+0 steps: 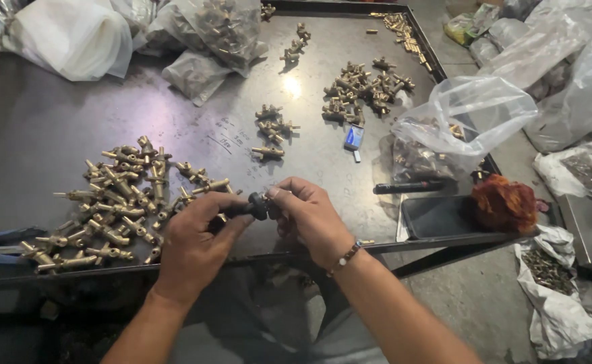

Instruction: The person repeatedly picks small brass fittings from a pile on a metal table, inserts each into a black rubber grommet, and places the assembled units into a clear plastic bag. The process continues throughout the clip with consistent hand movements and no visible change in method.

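Note:
My left hand and my right hand meet over the near edge of a dark metal table. Together they grip a small fitting with a black knob, pinched between the fingertips of both hands. A large heap of brass valve fittings lies just left of my left hand. A smaller cluster of brass fittings sits beyond my hands, and another heap lies at the far right of the table.
A clear plastic bag with fittings stands at the right edge. Near it lie a black marker, a dark phone, a small blue lighter and an orange cloth. More plastic bags crowd the back.

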